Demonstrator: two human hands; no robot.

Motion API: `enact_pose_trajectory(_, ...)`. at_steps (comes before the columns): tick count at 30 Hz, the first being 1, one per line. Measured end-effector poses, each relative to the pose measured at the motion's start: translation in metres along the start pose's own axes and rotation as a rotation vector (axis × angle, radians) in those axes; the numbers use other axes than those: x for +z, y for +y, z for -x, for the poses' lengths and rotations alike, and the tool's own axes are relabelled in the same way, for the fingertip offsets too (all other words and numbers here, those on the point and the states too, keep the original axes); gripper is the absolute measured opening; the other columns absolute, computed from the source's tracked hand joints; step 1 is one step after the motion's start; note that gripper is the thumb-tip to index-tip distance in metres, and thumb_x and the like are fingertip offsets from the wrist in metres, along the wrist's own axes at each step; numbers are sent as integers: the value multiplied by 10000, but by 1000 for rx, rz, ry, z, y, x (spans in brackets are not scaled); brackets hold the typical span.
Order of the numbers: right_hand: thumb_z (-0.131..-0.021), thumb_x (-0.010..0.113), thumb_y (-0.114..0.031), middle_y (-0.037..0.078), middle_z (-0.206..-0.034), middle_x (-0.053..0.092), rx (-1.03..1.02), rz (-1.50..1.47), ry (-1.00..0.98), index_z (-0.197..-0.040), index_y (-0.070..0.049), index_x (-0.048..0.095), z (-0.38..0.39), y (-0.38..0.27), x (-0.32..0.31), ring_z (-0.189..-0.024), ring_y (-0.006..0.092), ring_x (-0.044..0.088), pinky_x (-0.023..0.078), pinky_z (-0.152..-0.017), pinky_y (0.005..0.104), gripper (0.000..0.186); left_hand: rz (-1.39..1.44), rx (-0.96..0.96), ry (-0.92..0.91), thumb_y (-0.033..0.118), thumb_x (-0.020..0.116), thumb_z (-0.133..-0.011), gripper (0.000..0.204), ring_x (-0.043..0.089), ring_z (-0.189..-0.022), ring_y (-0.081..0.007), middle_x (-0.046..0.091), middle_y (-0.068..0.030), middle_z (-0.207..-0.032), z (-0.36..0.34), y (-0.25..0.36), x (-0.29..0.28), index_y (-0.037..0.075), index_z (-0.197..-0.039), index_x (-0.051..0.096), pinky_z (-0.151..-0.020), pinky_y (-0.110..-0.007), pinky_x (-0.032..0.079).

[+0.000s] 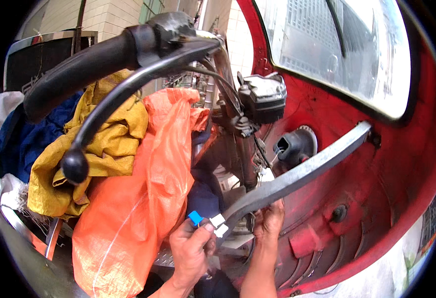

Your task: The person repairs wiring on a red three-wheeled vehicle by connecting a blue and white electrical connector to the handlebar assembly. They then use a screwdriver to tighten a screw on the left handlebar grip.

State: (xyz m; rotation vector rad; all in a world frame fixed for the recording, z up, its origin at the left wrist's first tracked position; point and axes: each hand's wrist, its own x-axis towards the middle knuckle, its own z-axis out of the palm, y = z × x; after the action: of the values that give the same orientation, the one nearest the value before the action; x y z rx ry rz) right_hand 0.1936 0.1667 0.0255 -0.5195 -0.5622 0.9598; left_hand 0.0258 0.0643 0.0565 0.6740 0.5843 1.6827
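My left hand (190, 247) is closed in a pinch beside the grey metal bar (297, 176). Out of its fingertips stick a blue plug connector (195, 218) and two white plug connectors (218, 220). To the right, my right hand (269, 221) reaches up to the underside of the same bar. Its fingertips are partly hidden there, and whether they grip anything does not show. Above the bar, thin wires with a whitish piece (266, 175) hang beside the dark steering column (247, 159).
A handlebar grip (88, 67) and brake lever (128, 92) cross the upper left. Orange sheeting (143, 213), yellow cloth (111, 134) and blue cloth (41, 131) lie behind. On the right stands a red body panel (347, 213) with a windshield (342, 49) and black lamp housing (297, 146).
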Motion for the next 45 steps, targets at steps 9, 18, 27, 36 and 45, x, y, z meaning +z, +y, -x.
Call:
enact_pose_trajectory(9,-914,575,-177,94,-925,625,3,-8,-70,-1087,-43,518,-22,2,33,-796,199,628,526,-632,297,226,-98,28,32,81,637,-797,72,459,-463,-74,550,-24,-657,-37,0,3,45,-829,584,-394,-209,342)
enact_pose_trajectory(18,-914,578,-181,106,-933,630,-103,8,-176,-1083,-31,488,-45,-6,43,-815,195,635,526,-610,291,243,-207,70,-28,111,640,-802,80,433,-445,-50,524,21,-595,-71,2,25,43,-799,598,-384,-197,311)
enact_pose_trajectory(27,-928,556,-197,135,-930,648,-27,289,-172,-1074,-32,494,-70,-14,52,-740,215,657,520,-493,254,229,-247,139,-83,96,624,-770,75,437,-469,-28,597,-16,-628,-105,-23,50,28,-737,620,-392,-185,294)
enact_pose_trajectory(36,-917,570,-217,88,-816,609,82,290,-206,-1066,-39,512,-67,-15,55,-616,179,591,492,-471,262,240,-240,105,-66,64,595,-771,41,439,-449,-39,576,-11,-614,-104,-17,52,30,-764,618,-374,-195,305)
enact_pose_trajectory(45,-915,564,-220,73,-733,593,118,272,-216,-980,-50,570,-63,-12,65,-568,174,580,470,-462,252,183,-213,111,-88,49,565,-786,54,427,-449,-43,534,0,-613,-109,-27,44,31,-758,607,-372,-200,300)
